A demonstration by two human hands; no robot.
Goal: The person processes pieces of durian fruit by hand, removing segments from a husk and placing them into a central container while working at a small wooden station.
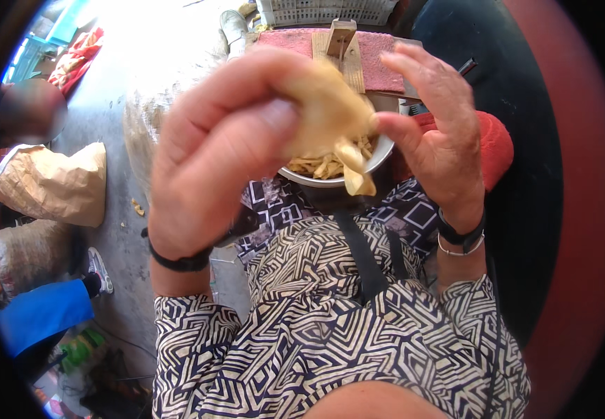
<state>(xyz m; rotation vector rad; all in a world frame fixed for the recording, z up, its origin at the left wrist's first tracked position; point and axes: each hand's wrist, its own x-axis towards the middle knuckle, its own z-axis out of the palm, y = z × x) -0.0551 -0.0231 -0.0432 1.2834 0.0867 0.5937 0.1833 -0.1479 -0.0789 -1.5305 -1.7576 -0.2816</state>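
My left hand [224, 141], raised close to the camera, pinches a thin, pale yellow slice [328, 107] between thumb and fingers. My right hand [433, 120] is at the slice's right edge, its thumb touching or very near it and its other fingers spread. Below the slice, a curled pale strip [357, 175] overlaps the rim of a round metal bowl [313, 182]; whether it hangs from the slice I cannot tell. Similar pale yellow strips [318, 166] lie in the bowl. The slice is blurred, and its exact material is unclear.
Beyond the bowl stands a bench covered in pink cloth [381, 63], with a wooden block [341, 37] on a board. A white plastic crate [323, 13] is behind it. A red cushion [493, 149] lies right, a paper sack [56, 180] left. Another person's blue garment [46, 314] shows lower left.
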